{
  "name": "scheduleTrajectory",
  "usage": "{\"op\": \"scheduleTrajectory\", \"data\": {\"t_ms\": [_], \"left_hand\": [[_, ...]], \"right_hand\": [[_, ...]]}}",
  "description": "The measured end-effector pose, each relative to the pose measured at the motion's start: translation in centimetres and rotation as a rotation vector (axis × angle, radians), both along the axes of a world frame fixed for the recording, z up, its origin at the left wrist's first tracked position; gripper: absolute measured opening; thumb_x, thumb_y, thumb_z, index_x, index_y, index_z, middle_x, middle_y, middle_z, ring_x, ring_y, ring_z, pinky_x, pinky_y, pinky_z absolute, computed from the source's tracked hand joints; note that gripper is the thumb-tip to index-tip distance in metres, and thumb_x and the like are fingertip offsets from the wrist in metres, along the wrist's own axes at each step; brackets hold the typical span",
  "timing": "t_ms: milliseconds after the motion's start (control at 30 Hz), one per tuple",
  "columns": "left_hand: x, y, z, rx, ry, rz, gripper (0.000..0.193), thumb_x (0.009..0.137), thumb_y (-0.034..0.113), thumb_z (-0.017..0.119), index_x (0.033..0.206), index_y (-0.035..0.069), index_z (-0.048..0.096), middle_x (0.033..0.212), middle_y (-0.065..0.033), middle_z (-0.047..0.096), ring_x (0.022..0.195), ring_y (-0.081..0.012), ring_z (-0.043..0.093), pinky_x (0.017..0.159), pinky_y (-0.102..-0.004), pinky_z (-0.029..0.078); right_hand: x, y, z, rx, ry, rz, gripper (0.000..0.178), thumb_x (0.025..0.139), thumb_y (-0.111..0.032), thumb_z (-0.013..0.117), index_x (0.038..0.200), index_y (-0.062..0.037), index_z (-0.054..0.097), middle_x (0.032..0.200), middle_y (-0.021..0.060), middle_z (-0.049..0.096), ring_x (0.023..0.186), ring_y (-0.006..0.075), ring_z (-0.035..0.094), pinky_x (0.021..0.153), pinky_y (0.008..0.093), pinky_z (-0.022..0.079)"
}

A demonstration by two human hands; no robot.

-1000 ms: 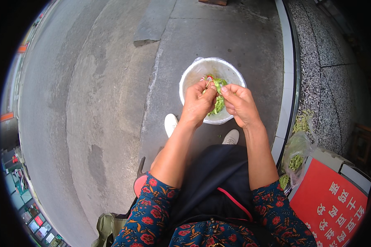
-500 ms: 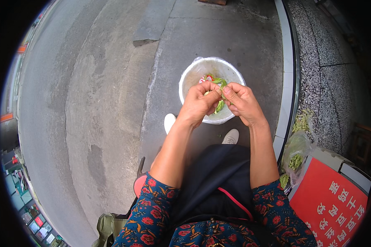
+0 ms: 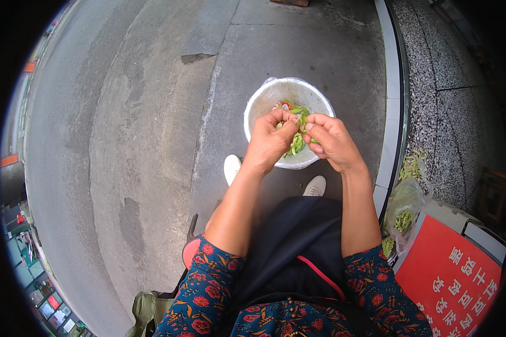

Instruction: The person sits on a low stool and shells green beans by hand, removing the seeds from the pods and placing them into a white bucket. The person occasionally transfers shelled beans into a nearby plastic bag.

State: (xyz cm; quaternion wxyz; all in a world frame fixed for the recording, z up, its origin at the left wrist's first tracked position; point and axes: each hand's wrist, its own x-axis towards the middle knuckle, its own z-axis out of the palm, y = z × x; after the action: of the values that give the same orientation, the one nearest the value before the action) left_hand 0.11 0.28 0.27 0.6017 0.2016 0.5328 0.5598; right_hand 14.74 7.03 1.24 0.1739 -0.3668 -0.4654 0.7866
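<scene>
Above a white bucket [image 3: 252,115] lined with clear plastic, my two hands are close together. My left hand [image 3: 272,140] pinches thumb against fingers on a small green pod [image 3: 303,124]. Holding the same pod from its other side is my right hand [image 3: 333,140], its thumb and forefinger pressed together. Fingers cover much of the pod, so its exact kind is unclear. Inside the bucket lie green scraps [image 3: 296,145] and something red and white [image 3: 284,105].
On the right, a clear plastic bag [image 3: 406,199] with green pods sits beside a ledge, with loose pods [image 3: 413,163] behind it. A red printed board [image 3: 441,269] leans nearby. White shoes [image 3: 315,186] flank the bucket's near side. A pink stool [image 3: 190,253] shows beside my left arm.
My hands have shifted slightly, and the right fingers have drawn a little down and away from the left. More of the green between and below them shows now.
</scene>
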Motion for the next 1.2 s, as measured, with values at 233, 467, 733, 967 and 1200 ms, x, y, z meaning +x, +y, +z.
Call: {"op": "scheduleTrajectory", "data": {"t_ms": [233,467,733,967,1200], "left_hand": [[0.9,0.1,-0.2,0.088,0.491,0.049,0.013,0.085,0.012,0.06,0.081,-0.001,0.06,0.069,0.0022,0.055,0.062,-0.0056,0.048,0.056,-0.0221,0.041],[-0.7,0.2,-0.3,-0.06,0.131,0.061,0.017,0.086,0.016,0.063,0.088,0.0,0.06,0.076,-0.0048,0.06,0.068,-0.0093,0.054,0.059,-0.0233,0.044],[-1.2,0.4,-0.8,0.185,-0.867,0.194,0.045,0.092,0.03,0.052,0.122,-0.005,0.048,0.131,-0.027,0.044,0.125,-0.0391,0.042,0.103,-0.0463,0.039],[-0.8,0.5,-1.1,0.236,-0.935,0.197,0.048,0.094,0.031,0.046,0.124,-0.006,0.047,0.134,-0.0281,0.041,0.128,-0.0386,0.037,0.107,-0.048,0.032],[-0.5,0.4,-0.9,0.178,-0.679,0.147,0.037,0.092,0.024,0.052,0.116,-0.005,0.053,0.12,-0.0224,0.053,0.113,-0.0281,0.052,0.094,-0.0386,0.044]], "right_hand": [[-0.1,0.0,-0.5,0.047,-0.087,-0.094,0.02,0.086,-0.005,0.045,0.097,0.0029,0.06,0.072,0.0016,0.055,0.051,0.0005,0.041,0.039,0.0159,0.025],[1.5,1.3,0.0,-0.082,0.167,-0.185,0.022,0.085,-0.005,0.046,0.098,0.0052,0.06,0.078,0.0052,0.057,0.053,0.0026,0.044,0.037,0.0142,0.024],[0.9,0.4,0.2,-0.138,0.355,-0.155,0.026,0.092,-0.021,0.055,0.096,0.004,0.059,0.075,0.0029,0.052,0.052,0.0025,0.041,0.038,0.0118,0.025],[-1.4,-1.1,-0.2,0.44,-0.003,-0.174,0.011,0.085,-0.009,0.065,0.087,0.0015,0.067,0.074,0.0014,0.063,0.068,0.0051,0.054,0.06,0.0206,0.044],[-1.4,-0.9,-1.0,0.45,-0.183,-0.22,0.012,0.084,-0.008,0.063,0.087,0.0032,0.066,0.075,0.0017,0.063,0.068,0.0041,0.053,0.059,0.02,0.043]]}}
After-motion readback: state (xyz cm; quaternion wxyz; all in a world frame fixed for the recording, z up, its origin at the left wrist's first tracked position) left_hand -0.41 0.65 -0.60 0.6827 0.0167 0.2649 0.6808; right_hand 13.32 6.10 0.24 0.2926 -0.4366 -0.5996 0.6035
